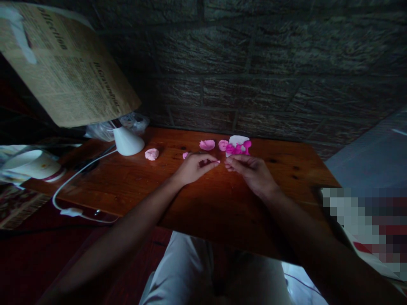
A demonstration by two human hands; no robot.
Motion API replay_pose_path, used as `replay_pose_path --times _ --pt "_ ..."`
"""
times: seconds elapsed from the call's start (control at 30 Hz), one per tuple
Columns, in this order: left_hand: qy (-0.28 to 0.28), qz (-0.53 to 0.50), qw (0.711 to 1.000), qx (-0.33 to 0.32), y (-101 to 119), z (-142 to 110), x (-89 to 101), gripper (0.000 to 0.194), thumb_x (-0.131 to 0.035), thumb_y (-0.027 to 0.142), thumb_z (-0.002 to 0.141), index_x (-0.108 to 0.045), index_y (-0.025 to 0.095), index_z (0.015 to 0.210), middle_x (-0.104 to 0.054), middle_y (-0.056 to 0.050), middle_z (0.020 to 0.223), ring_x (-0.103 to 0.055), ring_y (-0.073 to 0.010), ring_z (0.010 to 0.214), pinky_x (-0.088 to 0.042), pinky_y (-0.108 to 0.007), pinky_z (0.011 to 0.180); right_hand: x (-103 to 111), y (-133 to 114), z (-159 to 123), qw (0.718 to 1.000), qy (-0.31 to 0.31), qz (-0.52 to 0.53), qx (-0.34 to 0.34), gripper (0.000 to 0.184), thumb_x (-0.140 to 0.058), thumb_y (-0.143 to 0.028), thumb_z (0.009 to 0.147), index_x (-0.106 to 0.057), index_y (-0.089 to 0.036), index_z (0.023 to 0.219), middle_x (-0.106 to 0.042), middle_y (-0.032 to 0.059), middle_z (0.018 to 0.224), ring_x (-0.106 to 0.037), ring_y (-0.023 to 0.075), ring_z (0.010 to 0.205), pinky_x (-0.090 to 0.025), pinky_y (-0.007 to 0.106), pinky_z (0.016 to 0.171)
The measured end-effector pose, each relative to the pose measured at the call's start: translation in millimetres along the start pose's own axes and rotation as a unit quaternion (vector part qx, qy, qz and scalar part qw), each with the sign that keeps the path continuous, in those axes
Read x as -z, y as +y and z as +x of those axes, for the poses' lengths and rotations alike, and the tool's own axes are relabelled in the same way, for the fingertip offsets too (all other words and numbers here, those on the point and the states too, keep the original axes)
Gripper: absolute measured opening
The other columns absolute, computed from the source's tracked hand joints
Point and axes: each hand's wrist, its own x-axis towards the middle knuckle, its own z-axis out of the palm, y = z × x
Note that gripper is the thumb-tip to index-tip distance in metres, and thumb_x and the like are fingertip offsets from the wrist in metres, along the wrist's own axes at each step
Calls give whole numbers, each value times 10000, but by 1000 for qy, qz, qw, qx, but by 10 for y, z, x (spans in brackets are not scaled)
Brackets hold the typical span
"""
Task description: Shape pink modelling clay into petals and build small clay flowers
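Over the wooden table, my left hand [197, 166] pinches a small pink piece [218, 161] between thumb and fingertips; its material is too small to tell. Facing it a short gap away is my right hand [254, 171], thumb and fingers pressed together, and whatever they hold is hidden. Just behind the right hand lie bright magenta flower-like pieces [234, 148] against a white piece [239, 139]. A round pink lump [223, 145] touches them on the left. Beside it rests a pink petal-shaped piece [207, 145]. Another pink bit [185, 156] is partly covered by my left hand.
A pale pink crumpled lump [151, 154] sits near the white base [129, 141] of a lamp with a newsprint shade [79, 72]. Its white cord [68, 184] hangs over the edge of the wooden table [203, 203]. A paper cup [34, 165] is at left; a brick-patterned wall [254, 72] stands behind.
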Motion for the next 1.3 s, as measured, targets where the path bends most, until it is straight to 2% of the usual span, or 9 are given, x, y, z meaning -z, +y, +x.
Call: replay_pose_path --times 0.2,0.47,0.67,0.83,1.07,1.2,1.3 --pt "-7 -5 1000 -8 -10 0 10 210 -659 319 970 -781 149 984 -788 -50 814 -596 -107 597 -438 -226 589 -28 48 -9 999 -24 19 -29 361 -873 -538 680 -810 -213 824 -768 39 799 -692 164 723 -592 354 743" --pt "1 -2 1000 4 -5 -1 -3 193 -671 309 962 -782 151 962 -756 -23 743 -570 -98 578 -420 -219 573 -14 61 16 996 39 40 -65 392 -946 -443 573 -820 -193 848 -767 33 750 -685 150 684 -592 329 719" --pt "3 -6 1000 1 -12 -2 -3 182 -678 301 956 -782 153 972 -771 -33 773 -577 -99 583 -426 -219 581 13 43 11 997 -4 53 -60 374 -921 -504 610 -812 -202 802 -786 50 817 -712 163 724 -611 353 752" --pt "-4 -11 1000 2 -30 -1 1 188 -675 303 955 -784 150 973 -781 -44 794 -592 -103 592 -436 -222 591 -18 12 -12 998 -26 47 -44 364 -911 -514 631 -811 -208 799 -771 32 773 -707 159 708 -608 354 751" --pt "13 -44 999 21 -40 0 -6 191 -694 313 939 -785 151 983 -810 -59 894 -648 -123 674 -482 -231 654 -5 60 15 994 3 61 -86 358 -925 -453 609 -817 -201 839 -750 26 761 -661 131 682 -562 306 695" --pt "12 -45 999 18 -47 0 -12 175 -696 303 940 -782 154 972 -803 -48 860 -638 -117 654 -475 -230 641 17 72 27 991 1 89 -97 352 -933 -399 591 -822 -215 869 -757 30 819 -663 139 749 -560 318 751" --pt "10 -36 999 16 -56 -3 -19 183 -695 313 942 -783 156 971 -801 -55 857 -644 -123 665 -476 -236 641 13 67 26 991 3 89 -101 349 -935 -417 580 -822 -225 849 -759 26 819 -656 133 745 -549 301 731"
